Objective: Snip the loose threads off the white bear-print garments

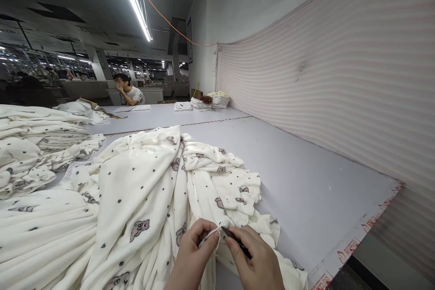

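Note:
A heap of soft white fleece garments [142, 199] printed with small hearts and bear figures lies on the grey table [306, 181] in front of me. My left hand [193, 253] pinches a white edge of one garment at the bottom centre. My right hand [254, 258] is closed round a small dark tool, its tip touching the pinched cloth.
A tall stack of folded white garments [30, 145] rises at the left. A pink-striped fabric wall [340, 77] runs along the right of the table. Far off, a seated person [129, 93] leans on another table beside folded piles [210, 99].

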